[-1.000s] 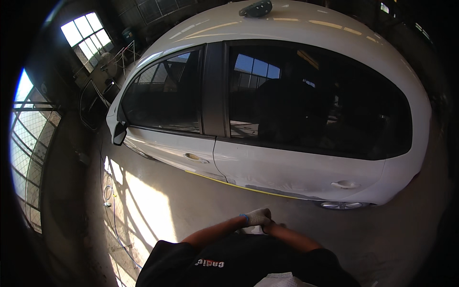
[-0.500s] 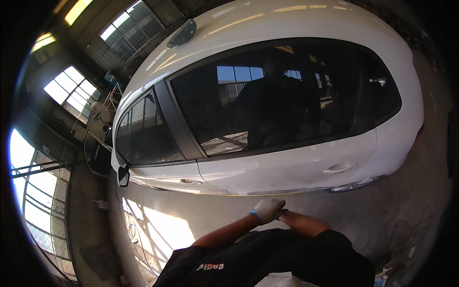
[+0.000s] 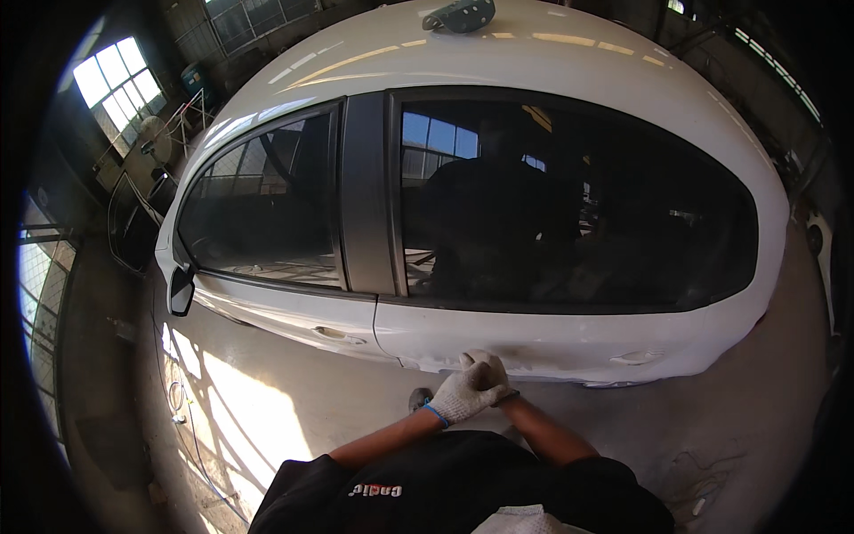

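My left hand [image 3: 456, 397], in a pale knitted work glove with a blue cuff, is closed against the glove of my right hand [image 3: 487, 367]. The right glove has a dark cuff, and its fingers look curled; where the two gloves overlap, what lies between them is hidden. Both hands are held together in front of my body, close to the rear door [image 3: 569, 334] of a white car. A dull greyish patch shows on that door just beyond my hands. On the roof lies a dark green pad with holes [image 3: 459, 15].
The side mirror [image 3: 181, 291] sticks out at the left, and door handles [image 3: 639, 358] protrude along the side. A thin hose [image 3: 197, 454] lies on the sunlit floor. A round fan [image 3: 155, 140] and a loose dark panel [image 3: 132, 227] stand at the far left.
My view has turned and moved nearer the car. My joined hands have risen from below the door's lower edge to overlap it, still together.
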`<action>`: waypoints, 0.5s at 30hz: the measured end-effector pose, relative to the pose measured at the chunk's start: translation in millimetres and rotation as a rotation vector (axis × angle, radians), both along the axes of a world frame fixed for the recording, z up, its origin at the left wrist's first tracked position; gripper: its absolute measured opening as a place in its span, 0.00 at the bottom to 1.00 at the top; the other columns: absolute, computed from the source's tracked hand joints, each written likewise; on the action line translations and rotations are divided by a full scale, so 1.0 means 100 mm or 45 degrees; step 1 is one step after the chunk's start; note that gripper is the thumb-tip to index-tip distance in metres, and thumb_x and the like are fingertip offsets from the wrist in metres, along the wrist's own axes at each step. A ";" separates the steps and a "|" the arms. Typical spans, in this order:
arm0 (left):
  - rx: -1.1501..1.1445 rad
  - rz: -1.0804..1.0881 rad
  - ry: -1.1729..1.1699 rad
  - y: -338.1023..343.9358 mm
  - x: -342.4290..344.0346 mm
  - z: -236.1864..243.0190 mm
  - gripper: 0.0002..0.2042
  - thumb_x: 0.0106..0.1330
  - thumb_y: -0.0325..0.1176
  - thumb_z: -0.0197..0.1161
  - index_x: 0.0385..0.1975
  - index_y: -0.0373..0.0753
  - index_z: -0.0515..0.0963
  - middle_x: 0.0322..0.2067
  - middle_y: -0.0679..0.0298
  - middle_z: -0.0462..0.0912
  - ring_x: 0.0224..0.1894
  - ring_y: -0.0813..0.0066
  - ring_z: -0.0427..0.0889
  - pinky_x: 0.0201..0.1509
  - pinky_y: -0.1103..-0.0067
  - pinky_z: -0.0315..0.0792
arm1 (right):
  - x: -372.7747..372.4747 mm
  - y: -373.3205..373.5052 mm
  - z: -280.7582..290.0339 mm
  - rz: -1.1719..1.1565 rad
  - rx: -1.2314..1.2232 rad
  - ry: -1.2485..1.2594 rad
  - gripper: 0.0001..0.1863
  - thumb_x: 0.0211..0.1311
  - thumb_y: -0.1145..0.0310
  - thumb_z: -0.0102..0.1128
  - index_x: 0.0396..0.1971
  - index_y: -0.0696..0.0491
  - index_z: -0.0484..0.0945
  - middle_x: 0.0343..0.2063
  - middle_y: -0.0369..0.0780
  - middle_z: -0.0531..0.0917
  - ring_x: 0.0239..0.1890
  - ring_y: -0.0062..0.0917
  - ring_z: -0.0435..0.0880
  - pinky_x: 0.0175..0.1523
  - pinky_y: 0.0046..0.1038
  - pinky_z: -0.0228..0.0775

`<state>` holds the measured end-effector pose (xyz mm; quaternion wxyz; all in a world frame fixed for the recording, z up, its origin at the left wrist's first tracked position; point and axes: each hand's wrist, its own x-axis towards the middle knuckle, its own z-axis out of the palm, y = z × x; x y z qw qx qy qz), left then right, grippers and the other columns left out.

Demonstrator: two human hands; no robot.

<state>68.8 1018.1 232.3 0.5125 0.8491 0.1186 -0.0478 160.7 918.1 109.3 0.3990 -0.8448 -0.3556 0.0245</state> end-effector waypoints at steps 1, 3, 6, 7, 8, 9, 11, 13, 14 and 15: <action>-0.078 0.069 -0.059 0.36 -0.12 0.13 0.17 0.67 0.44 0.70 0.39 0.34 0.80 0.35 0.53 0.87 0.38 0.63 0.86 0.43 0.70 0.80 | 0.14 0.31 0.53 -0.007 0.136 -0.162 0.10 0.71 0.69 0.61 0.41 0.60 0.85 0.34 0.42 0.87 0.32 0.26 0.86 0.37 0.28 0.78; -0.113 0.269 -0.133 1.14 -0.35 0.32 0.16 0.67 0.44 0.70 0.36 0.35 0.80 0.33 0.55 0.86 0.35 0.60 0.86 0.42 0.66 0.79 | 0.35 0.77 1.83 0.070 0.364 -0.250 0.07 0.70 0.71 0.62 0.39 0.59 0.85 0.33 0.43 0.86 0.32 0.25 0.85 0.37 0.27 0.77; 0.459 0.530 -0.343 2.35 -0.73 -0.01 0.12 0.63 0.41 0.71 0.35 0.40 0.80 0.33 0.58 0.84 0.41 0.52 0.83 0.49 0.60 0.75 | 0.75 1.45 3.63 0.106 0.561 -0.685 0.09 0.66 0.73 0.66 0.43 0.58 0.84 0.38 0.44 0.85 0.40 0.34 0.87 0.46 0.33 0.83; 0.613 0.594 -0.293 2.68 -0.91 -0.08 0.11 0.62 0.40 0.70 0.36 0.42 0.80 0.36 0.59 0.84 0.45 0.53 0.81 0.54 0.60 0.72 | 1.01 1.69 4.03 0.076 0.558 -0.942 0.13 0.65 0.71 0.68 0.48 0.58 0.82 0.44 0.46 0.83 0.45 0.35 0.86 0.49 0.35 0.83; 0.756 0.633 -0.254 2.98 -1.03 -0.19 0.10 0.61 0.39 0.69 0.37 0.43 0.80 0.39 0.60 0.84 0.49 0.54 0.80 0.58 0.59 0.70 | 1.23 1.91 4.34 -0.035 0.486 -1.154 0.20 0.64 0.68 0.70 0.54 0.56 0.79 0.50 0.47 0.80 0.52 0.37 0.82 0.53 0.37 0.82; 0.724 0.631 -0.180 3.27 -1.11 -0.33 0.11 0.61 0.39 0.69 0.39 0.44 0.80 0.42 0.59 0.83 0.52 0.54 0.79 0.60 0.59 0.68 | 1.43 2.08 4.68 -0.176 0.407 -1.372 0.27 0.62 0.65 0.72 0.60 0.54 0.76 0.55 0.47 0.76 0.59 0.40 0.78 0.57 0.39 0.80; 0.746 0.653 -0.083 3.63 -1.37 -0.58 0.13 0.61 0.39 0.69 0.42 0.44 0.79 0.45 0.58 0.83 0.55 0.54 0.78 0.62 0.58 0.67 | 2.00 2.31 4.96 -0.430 0.175 -1.879 0.34 0.66 0.47 0.67 0.61 0.58 0.75 0.53 0.53 0.78 0.57 0.45 0.80 0.54 0.45 0.82; 0.811 0.617 0.020 3.92 -1.55 -0.81 0.21 0.60 0.39 0.69 0.52 0.42 0.77 0.51 0.55 0.81 0.59 0.51 0.76 0.65 0.57 0.66 | 2.62 2.29 4.92 -0.563 -0.195 -1.176 0.40 0.67 0.39 0.61 0.60 0.63 0.74 0.48 0.58 0.80 0.52 0.49 0.84 0.51 0.47 0.83; 0.820 0.590 0.025 4.00 -1.45 -1.01 0.23 0.60 0.39 0.69 0.55 0.41 0.76 0.54 0.54 0.79 0.60 0.50 0.74 0.66 0.56 0.65 | 2.92 2.12 5.05 -0.660 -0.382 -0.868 0.43 0.68 0.35 0.58 0.59 0.65 0.74 0.45 0.61 0.81 0.49 0.51 0.86 0.50 0.48 0.84; 0.862 0.585 0.043 4.07 -1.44 -1.11 0.25 0.59 0.39 0.69 0.57 0.41 0.75 0.56 0.53 0.77 0.62 0.49 0.73 0.67 0.55 0.65 | 3.19 1.92 5.12 -0.627 -0.339 -0.759 0.44 0.69 0.35 0.55 0.60 0.66 0.73 0.46 0.62 0.81 0.46 0.49 0.87 0.49 0.46 0.83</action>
